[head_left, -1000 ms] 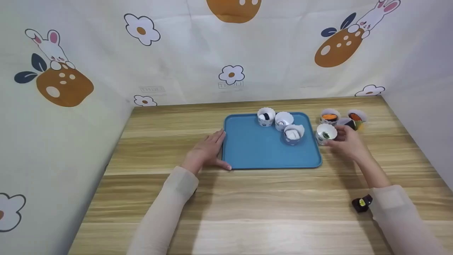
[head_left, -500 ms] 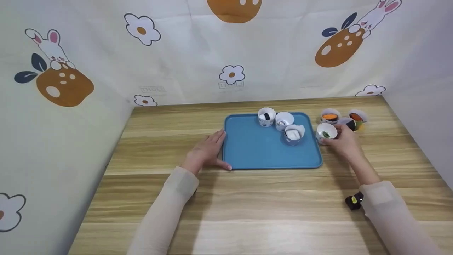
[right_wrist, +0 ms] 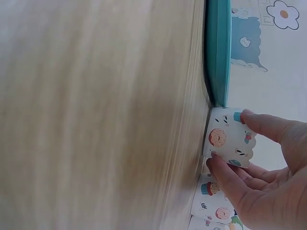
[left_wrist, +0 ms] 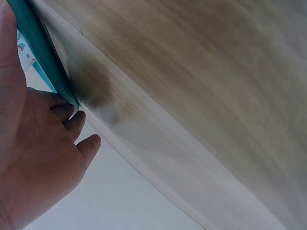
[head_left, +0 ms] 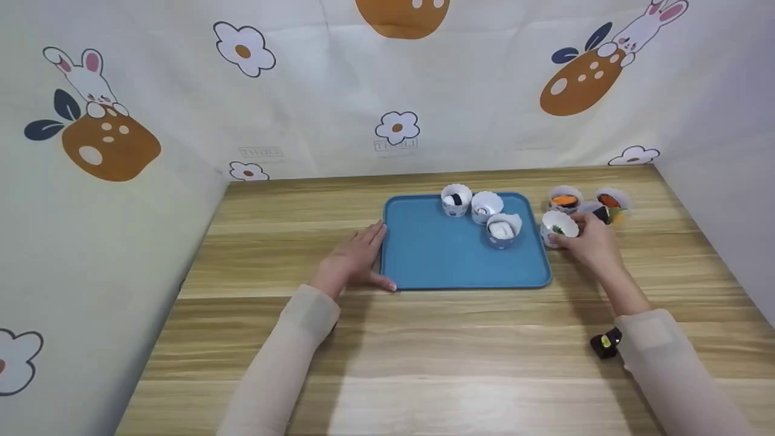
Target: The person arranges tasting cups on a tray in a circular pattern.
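Observation:
A blue tray lies on the wooden table. My left hand rests along its left edge, fingers extended and thumb at the front corner; in the left wrist view the fingers touch the tray's rim. Just off the tray's right edge stands a white paper baking cup with something green inside. My right hand holds this cup between thumb and fingers; printed doughnuts show on the cup's side. On the tray stand a cup with a white and black piece, another cup, and a bluish cup holding something white.
Behind my right hand are a cup with an orange piece, a cup with a red piece and a partly hidden cup with a black piece. A small black sushi-like piece lies beside my right sleeve.
My right hand and forearm have shifted slightly left around the cup, which stays beside the tray. The black piece by the sleeve moved slightly left and away from me. My left hand stays put.

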The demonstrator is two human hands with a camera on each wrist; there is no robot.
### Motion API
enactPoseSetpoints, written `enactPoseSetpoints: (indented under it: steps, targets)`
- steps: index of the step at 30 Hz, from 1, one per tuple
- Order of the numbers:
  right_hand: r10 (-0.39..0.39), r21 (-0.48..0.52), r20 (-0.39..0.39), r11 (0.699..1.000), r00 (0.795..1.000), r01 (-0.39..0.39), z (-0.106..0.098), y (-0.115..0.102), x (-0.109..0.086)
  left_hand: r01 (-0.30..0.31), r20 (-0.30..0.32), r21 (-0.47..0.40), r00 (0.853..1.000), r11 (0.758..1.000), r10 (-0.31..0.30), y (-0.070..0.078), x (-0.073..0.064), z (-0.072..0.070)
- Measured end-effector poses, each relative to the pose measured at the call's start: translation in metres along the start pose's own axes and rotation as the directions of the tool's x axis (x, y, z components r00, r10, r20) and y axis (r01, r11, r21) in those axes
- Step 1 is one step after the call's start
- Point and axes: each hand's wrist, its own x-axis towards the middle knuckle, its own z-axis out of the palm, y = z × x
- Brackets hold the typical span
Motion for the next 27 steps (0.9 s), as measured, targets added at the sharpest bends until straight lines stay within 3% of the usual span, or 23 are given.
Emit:
enactPoseSetpoints:
  steps: [15, 27]
  targets:
    - [-0.015, 0.015, -0.007, 1.000, 1.000, 0.015, -0.007, -0.003, -0.010, 0.014, 0.006, -0.009, 1.000, 1.000, -0.014, 0.002, -0.002, -0.001]
    - [-0.039, 0.039, -0.009, 0.998, 0.999, 0.039, -0.013, -0.005, -0.019, 0.009, 0.009, 0.005, 1.000, 1.000, -0.009, -0.002, 0.004, 0.002]
